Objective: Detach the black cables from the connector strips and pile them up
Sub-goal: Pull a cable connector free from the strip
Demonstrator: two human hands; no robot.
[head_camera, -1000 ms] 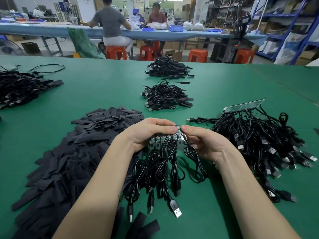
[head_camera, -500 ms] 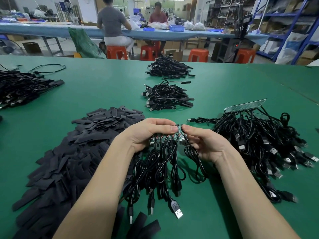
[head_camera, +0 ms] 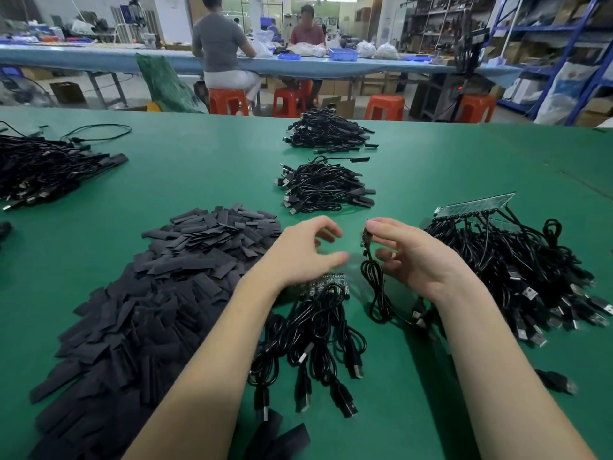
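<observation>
On the green table (head_camera: pixel 205 174), at the far left, a heap of black cables (head_camera: pixel 43 167) lies against the edge of the view. Nearer and further right spreads a broad mound of flat black strips (head_camera: pixel 159 293). Beside its right edge the left hand (head_camera: pixel 305 254) hovers above the table with fingers loosely spread and slightly bent, holding nothing. Just under its wrist lies a connector strip (head_camera: pixel 326 283) with a bunch of cables (head_camera: pixel 315 330) still attached, their plugs fanned toward the near edge. Beyond the hands, in the middle of the table, sit two cable piles: a near pile (head_camera: pixel 323 187) and a far pile (head_camera: pixel 328 131). To the right of the left hand, apart from it, the right hand (head_camera: pixel 414 257) pinches the top end of one detached cable (head_camera: pixel 374 287) between thumb and forefinger; the cable hangs down and its coil rests on the table near the wrist. Further right lies a large tangle of cables (head_camera: pixel 517 270), hooked to a second strip (head_camera: pixel 477 204) propped at its far side. Beyond the table two people sit at a long blue bench (head_camera: pixel 99 59).
</observation>
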